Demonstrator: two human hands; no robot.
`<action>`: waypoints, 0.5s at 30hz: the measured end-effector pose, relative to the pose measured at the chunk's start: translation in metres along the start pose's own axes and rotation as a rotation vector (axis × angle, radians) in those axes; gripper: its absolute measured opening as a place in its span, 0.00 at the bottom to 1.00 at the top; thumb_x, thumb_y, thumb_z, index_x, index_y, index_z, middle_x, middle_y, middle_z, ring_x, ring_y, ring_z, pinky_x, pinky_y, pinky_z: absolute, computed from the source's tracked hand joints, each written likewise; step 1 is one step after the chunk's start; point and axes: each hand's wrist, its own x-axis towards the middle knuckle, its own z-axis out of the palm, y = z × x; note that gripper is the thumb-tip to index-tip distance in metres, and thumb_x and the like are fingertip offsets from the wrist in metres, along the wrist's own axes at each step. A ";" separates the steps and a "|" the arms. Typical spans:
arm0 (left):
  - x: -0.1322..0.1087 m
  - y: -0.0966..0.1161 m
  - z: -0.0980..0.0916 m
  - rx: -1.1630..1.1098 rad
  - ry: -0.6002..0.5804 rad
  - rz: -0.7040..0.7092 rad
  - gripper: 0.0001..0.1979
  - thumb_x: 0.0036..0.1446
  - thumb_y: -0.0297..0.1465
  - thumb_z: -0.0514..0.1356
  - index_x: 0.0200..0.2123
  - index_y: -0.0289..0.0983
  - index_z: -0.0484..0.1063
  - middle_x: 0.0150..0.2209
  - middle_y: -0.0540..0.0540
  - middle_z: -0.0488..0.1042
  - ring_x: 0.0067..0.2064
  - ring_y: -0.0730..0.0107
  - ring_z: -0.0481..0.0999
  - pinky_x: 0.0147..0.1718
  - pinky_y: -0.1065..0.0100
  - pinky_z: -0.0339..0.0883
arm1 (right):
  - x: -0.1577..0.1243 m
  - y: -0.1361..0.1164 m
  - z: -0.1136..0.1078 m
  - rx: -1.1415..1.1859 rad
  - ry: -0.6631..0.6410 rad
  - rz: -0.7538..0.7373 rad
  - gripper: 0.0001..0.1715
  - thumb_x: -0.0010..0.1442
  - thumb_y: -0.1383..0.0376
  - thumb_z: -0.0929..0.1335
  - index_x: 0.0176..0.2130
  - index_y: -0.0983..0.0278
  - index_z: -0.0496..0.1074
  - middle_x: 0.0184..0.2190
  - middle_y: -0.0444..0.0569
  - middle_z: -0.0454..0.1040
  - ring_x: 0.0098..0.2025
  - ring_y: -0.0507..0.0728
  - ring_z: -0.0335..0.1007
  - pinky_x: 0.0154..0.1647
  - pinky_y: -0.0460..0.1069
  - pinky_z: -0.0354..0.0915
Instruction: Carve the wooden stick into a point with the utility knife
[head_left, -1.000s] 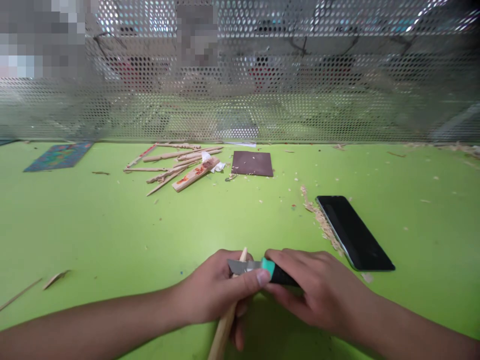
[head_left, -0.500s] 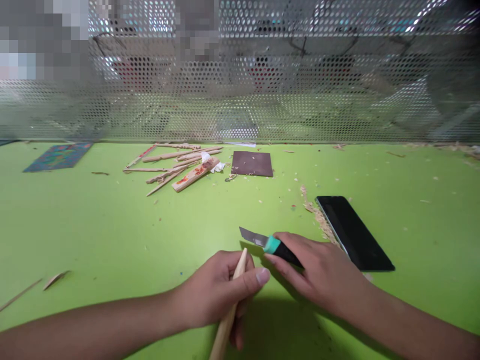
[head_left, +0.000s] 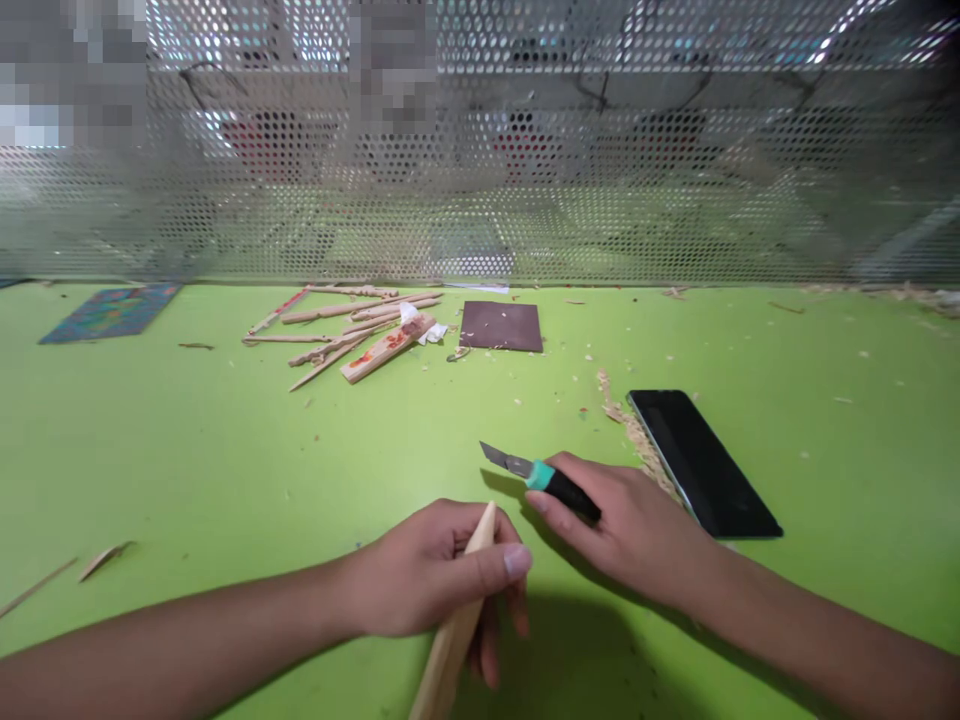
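In the lower middle of the head view, my left hand (head_left: 442,570) is closed around a pale wooden stick (head_left: 451,655). The stick's tapered tip points up and away from me, and its lower end runs out of the frame. My thumb lies across it. To the right, my right hand (head_left: 626,525) grips a utility knife (head_left: 564,492) with a black and teal handle. Its bare metal blade (head_left: 504,458) points up and left, a little beyond the stick's tip and apart from it.
A dark phone (head_left: 705,460) lies right of my right hand, with wood shavings (head_left: 646,445) along its edge. Farther back are several carved sticks (head_left: 337,340), a stained wood piece (head_left: 386,350) and a brown sheet (head_left: 501,326). A perforated metal screen (head_left: 480,180) borders the green table (head_left: 187,470).
The knife has shifted slightly away from the stick's tip, its blade higher. The stick has tilted and turned a little in my left hand, and my left fingers have spread somewhat beneath it.
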 end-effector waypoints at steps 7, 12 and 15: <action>0.001 -0.003 -0.002 -0.023 -0.035 0.007 0.25 0.65 0.53 0.67 0.38 0.35 0.70 0.32 0.45 0.81 0.20 0.73 0.79 0.18 0.73 0.69 | 0.001 -0.001 -0.001 -0.003 -0.030 0.011 0.21 0.76 0.49 0.61 0.37 0.59 0.70 0.24 0.45 0.75 0.25 0.58 0.72 0.26 0.49 0.57; 0.001 -0.001 -0.002 -0.016 -0.021 -0.014 0.25 0.63 0.52 0.69 0.37 0.36 0.69 0.29 0.48 0.80 0.20 0.73 0.79 0.20 0.72 0.73 | 0.002 -0.001 -0.001 -0.021 -0.014 -0.002 0.20 0.75 0.50 0.62 0.37 0.59 0.70 0.24 0.44 0.75 0.24 0.57 0.72 0.25 0.48 0.57; 0.001 0.000 -0.002 -0.017 -0.002 -0.041 0.23 0.62 0.50 0.71 0.38 0.37 0.69 0.28 0.50 0.80 0.20 0.74 0.78 0.21 0.72 0.74 | 0.002 -0.001 -0.001 -0.046 -0.012 -0.005 0.18 0.75 0.51 0.63 0.37 0.58 0.69 0.23 0.44 0.75 0.23 0.57 0.72 0.25 0.48 0.56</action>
